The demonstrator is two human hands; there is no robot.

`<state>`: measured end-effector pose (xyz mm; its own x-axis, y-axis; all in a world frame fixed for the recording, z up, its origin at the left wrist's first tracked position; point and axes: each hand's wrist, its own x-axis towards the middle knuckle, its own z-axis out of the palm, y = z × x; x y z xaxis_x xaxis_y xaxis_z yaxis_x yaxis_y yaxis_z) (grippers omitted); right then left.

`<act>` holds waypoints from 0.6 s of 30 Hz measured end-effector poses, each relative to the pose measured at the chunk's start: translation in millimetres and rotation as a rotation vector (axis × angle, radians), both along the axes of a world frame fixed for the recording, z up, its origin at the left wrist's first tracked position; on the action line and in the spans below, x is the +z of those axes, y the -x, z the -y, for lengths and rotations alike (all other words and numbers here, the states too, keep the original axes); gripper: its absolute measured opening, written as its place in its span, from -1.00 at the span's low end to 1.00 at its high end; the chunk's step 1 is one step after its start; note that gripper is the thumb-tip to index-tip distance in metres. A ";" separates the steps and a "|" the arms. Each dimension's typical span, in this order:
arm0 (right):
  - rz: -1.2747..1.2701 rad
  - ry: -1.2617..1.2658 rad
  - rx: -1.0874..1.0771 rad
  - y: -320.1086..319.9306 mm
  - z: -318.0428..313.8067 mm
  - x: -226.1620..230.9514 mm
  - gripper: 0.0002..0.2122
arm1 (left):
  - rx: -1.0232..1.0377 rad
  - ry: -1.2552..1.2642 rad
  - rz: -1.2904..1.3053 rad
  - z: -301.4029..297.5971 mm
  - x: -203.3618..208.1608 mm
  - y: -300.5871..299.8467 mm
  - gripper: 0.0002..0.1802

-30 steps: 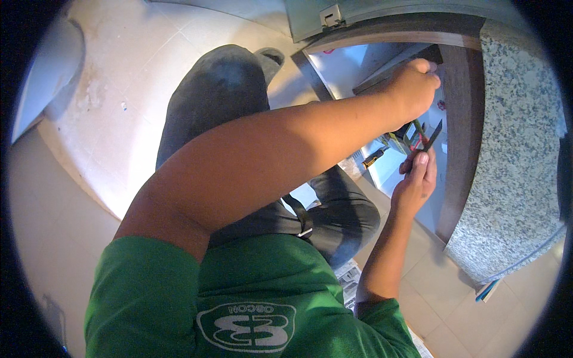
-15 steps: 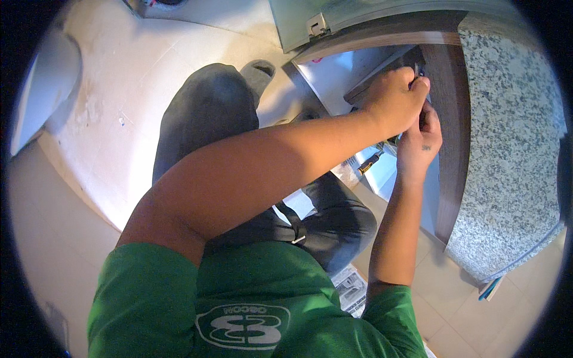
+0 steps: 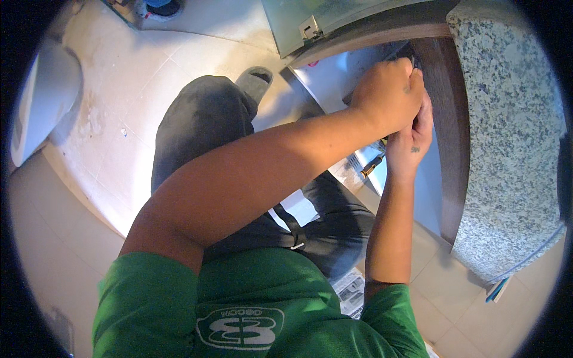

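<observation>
Up against the dark brown wooden frame (image 3: 439, 89) of a cabinet, my two hands meet. My left hand (image 3: 388, 92) is closed, its fingers curled toward the frame. Right beneath it, my right hand (image 3: 412, 140) is closed too and partly covered by the left. Whatever they grip is hidden between them; only a tiny glint shows past the left fingertips. Below the hands, a black and orange tool handle (image 3: 371, 167) lies by the white cabinet panel (image 3: 427, 191).
A speckled stone countertop (image 3: 507, 149) runs along the right. Above the cabinet is a glass door (image 3: 277, 21) with a metal hinge (image 3: 310, 28). My bent knee (image 3: 200, 113) and grey slipper (image 3: 255, 83) are left of the opening. A white rounded fixture (image 3: 54, 89) stands far left.
Both hands have shifted slightly left, and the left now covers more of the right. My right wrist has turned a little. The view has also moved a bit.
</observation>
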<state>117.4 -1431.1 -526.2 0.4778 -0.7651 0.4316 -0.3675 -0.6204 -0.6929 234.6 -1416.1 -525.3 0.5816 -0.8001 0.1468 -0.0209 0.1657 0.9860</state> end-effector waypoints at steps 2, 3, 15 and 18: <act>0.017 0.001 -0.008 0.5 1.2 -2.1 -0.66 | -0.053 -0.043 -0.009 0.6 2.3 -2.1 -0.62; 0.026 0.001 -0.005 -2.8 0.6 -1.1 -0.66 | -0.074 -0.065 -0.013 1.1 2.2 -3.0 -0.63; -0.052 -0.028 -0.035 -10.2 -7.5 8.2 -0.62 | -0.028 -0.079 0.114 4.7 2.7 -6.2 -0.66; -0.046 0.012 -0.037 -8.7 -3.8 5.0 -0.62 | -0.074 -0.099 0.079 3.7 5.2 -8.3 -0.67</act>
<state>126.1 -1427.3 -521.2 0.4686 -0.7775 0.4194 -0.4214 -0.6140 -0.6673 243.0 -1419.7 -520.1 0.5104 -0.8531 0.1079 -0.0907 0.0714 0.9933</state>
